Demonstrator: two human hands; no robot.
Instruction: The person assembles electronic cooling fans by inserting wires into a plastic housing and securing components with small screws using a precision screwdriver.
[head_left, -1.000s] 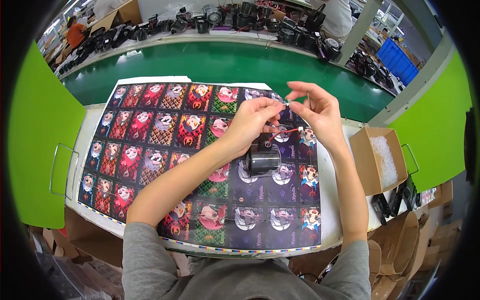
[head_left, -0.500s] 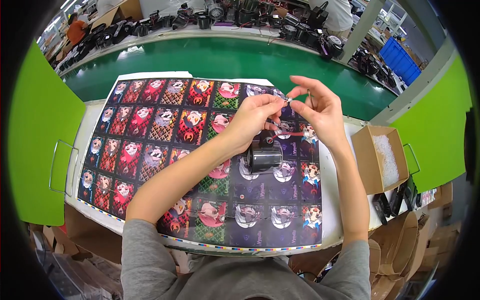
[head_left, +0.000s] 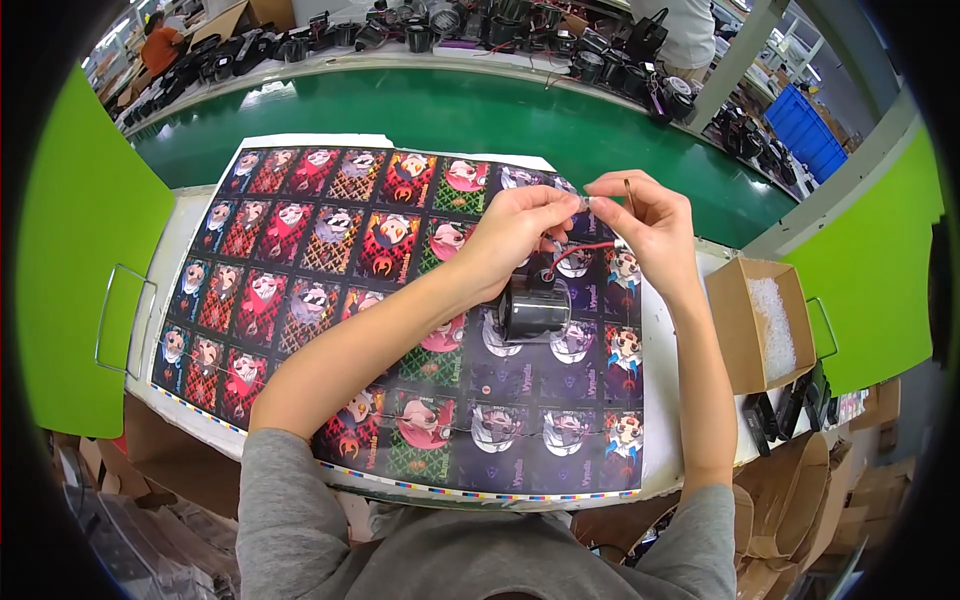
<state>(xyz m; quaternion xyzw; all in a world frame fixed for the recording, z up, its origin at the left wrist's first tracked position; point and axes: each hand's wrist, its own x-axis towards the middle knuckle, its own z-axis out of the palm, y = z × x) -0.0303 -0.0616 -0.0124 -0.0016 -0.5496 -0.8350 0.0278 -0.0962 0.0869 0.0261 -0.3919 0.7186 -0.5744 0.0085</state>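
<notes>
Both hands meet above the far right of a printed sheet (head_left: pixel 330 225) with rows of cartoon cards. Thumb and fingertips of my left hand (head_left: pixel 505 240) pinch a small whitish, translucent piece (head_left: pixel 584 203). From the other side my right hand (head_left: pixel 652 225) closes its thumb and index finger on the same piece. A thin brownish metal rod (head_left: pixel 629 195) pokes up between the right hand's fingers. Below the hands lies a black cylindrical motor-like part (head_left: pixel 537 310), and a red wire (head_left: pixel 582 249) runs from it toward the right palm. Fingers hide the wire ends.
An open cardboard box (head_left: pixel 735 330) of small translucent pieces (head_left: pixel 772 325) stands at right, with black parts (head_left: pixel 785 405) nearby. Green panels (head_left: pixel 85 250) flank the table. Beyond runs a green belt (head_left: pixel 450 110); a far bench holds many black motor-like parts (head_left: pixel 420 38).
My right index finger has come down against the thumb, closing on the small piece. The red wire now arches higher from the motor-like part. The view has shifted slightly.
</notes>
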